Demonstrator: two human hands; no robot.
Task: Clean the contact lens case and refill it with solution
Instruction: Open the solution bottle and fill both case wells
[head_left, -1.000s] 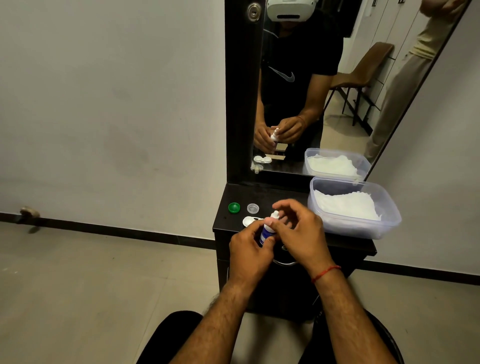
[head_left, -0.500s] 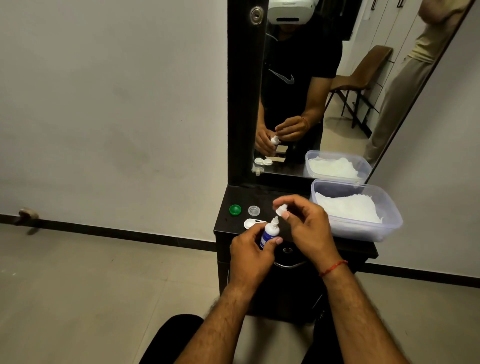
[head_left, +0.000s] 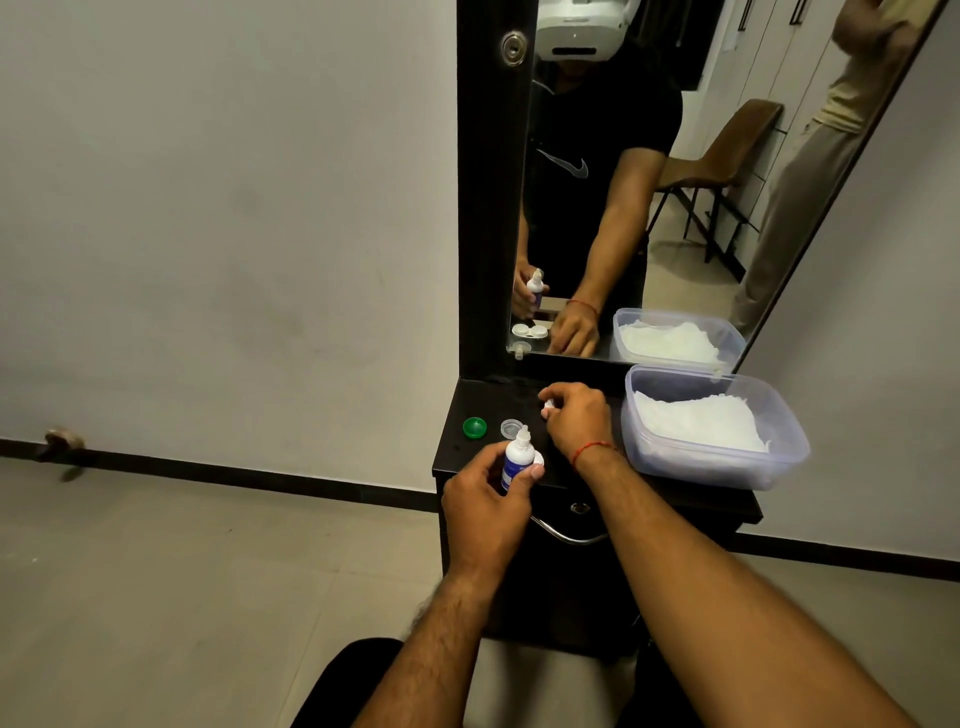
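Two hands: both busy on my feed.
Left hand (head_left: 485, 501): wrapped round upright solution bottle (head_left: 516, 462), near edge of dresser (head_left: 460, 453).
Right hand (head_left: 577, 418): pinching white cap (head_left: 548, 408), farther back.
Lens case (head_left: 539, 458): behind bottle, mostly hidden.

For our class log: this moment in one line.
left hand: holds uncapped solution bottle | right hand: pinches bottle cap above vanity top

A domestic dressing area, most likely within a bedroom, is indicated. A narrow dark dressing table (head_left: 480, 402) with a drawer handle (head_left: 569, 538) is set against a plain wall, and a tall mirror (head_left: 691, 249) is mounted at its back edge. Wardrobe doors (head_left: 763, 57) and a brown chair (head_left: 727, 150) are reflected in it. A tiled floor (head_left: 208, 571) and dark skirting (head_left: 260, 475) are noted.
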